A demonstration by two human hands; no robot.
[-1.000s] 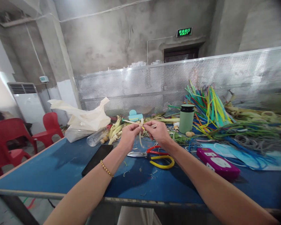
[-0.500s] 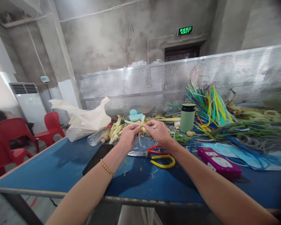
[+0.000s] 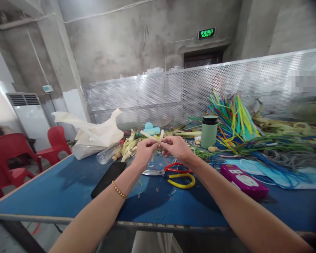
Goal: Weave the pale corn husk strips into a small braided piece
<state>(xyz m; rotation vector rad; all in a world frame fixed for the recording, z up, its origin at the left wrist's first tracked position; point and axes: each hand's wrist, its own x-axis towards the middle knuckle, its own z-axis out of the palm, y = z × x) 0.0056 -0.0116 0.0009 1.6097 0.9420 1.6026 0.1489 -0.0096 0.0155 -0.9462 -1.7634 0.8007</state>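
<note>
Pale strips of what looks like corn husk (image 3: 149,136) are pinched between my two hands above the table. My left hand (image 3: 144,151), a gold beaded bracelet at its wrist, is closed on them with thumb and fingers. From the right, my right hand (image 3: 177,147) meets it, thumb and forefinger pinching the same strips while its other fingers curl below. One strip end slants up to the left; another stands upright between the hands. The exact crossing is hidden by fingertips. Beneath lie scissors (image 3: 173,168) with red and yellow handles, and a black phone (image 3: 108,180) rests by my left forearm.
Behind my hands are loose husks (image 3: 130,146), a clear bottle (image 3: 107,153) and a pale plastic bag (image 3: 98,135). A green jar (image 3: 209,131), colourful strips (image 3: 237,119), cords (image 3: 268,147) and a purple box (image 3: 243,181) occupy the right side. Red chairs (image 3: 14,149) stand left.
The left strip end has swung from nearly level to slanting upward. My right fingers have shifted on the strips, and the end that stuck out past them is no longer visible.
</note>
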